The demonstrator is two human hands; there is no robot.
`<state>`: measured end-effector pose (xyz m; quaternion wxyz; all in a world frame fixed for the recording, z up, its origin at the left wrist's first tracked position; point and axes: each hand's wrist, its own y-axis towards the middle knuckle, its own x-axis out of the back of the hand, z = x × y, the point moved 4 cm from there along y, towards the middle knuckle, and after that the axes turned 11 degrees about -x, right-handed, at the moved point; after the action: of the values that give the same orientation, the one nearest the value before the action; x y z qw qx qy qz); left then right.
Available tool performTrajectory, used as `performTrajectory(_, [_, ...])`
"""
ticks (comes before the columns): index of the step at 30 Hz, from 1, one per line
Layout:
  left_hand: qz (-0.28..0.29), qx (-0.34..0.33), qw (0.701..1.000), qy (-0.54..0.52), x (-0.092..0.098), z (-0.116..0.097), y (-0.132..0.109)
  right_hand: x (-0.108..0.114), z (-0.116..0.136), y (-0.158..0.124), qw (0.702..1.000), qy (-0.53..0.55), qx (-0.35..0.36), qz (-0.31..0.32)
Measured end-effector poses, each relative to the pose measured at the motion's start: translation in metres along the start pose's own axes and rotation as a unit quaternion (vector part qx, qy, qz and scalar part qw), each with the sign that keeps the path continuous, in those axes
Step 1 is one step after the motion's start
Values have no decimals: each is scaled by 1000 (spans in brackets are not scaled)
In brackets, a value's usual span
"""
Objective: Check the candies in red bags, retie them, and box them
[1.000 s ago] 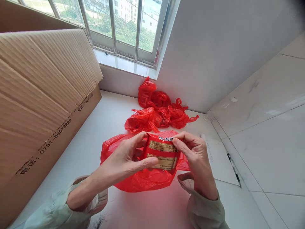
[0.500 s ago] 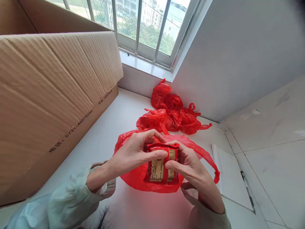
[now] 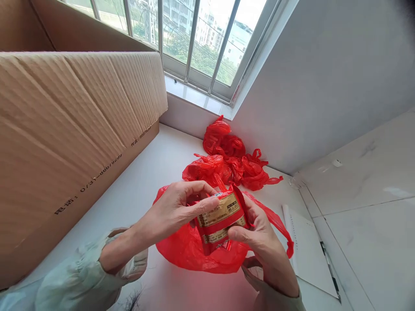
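Note:
A red packet with gold printed panels (image 3: 220,220) is held between both hands, tilted, above a spread red plastic bag (image 3: 188,248). My left hand (image 3: 178,211) grips its upper left part, thumb on the printed face. At the packet's right edge, my right hand (image 3: 259,231) holds on with the thumb in front and the fingers behind. The bag lies on the white table (image 3: 149,168), its handle stretching to the right. Just behind are several knotted red plastic bags (image 3: 227,162).
A large open cardboard box (image 3: 78,125) fills the left side. A notebook (image 3: 308,246) with a pen (image 3: 330,270) lies at the right by the tiled wall. The barred window (image 3: 201,43) is at the back.
The packet has turned in my hands, so its gold panels now lie closer to horizontal. The view has shifted slightly, and the box and bags appear a little lower.

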<state>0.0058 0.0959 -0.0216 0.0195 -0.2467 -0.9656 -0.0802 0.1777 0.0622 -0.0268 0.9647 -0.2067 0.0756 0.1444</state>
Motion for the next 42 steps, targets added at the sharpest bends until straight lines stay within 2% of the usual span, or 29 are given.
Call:
performTrajectory(4, [-6,-22,999,43,3,-4,-1,-3,6,-6,999,-41,-3,13])
performTrajectory(10, [31,-52,993,100,-2,-6,-1,-2,2,0,999,-46,-4,16])
performTrajectory(18, [14,-27,997,78,1,-9,0,-4,3,-3,999,-25,-28,-10])
performTrajectory(24, [13,-22,999,29,4,-6,-1,1,-4,6,999,-25,0,32])
performTrajectory(29, [11,-6,999,33,6,1,-1,3,-10,14,999,-29,3,34])
performTrajectory(38, [21,10,1000,17,7,2,0,1,-6,13,1000,-19,-2,20])
performTrajectory(42, [24,14,999,45,9,3,2,2,-4,11,1000,-14,-7,21])
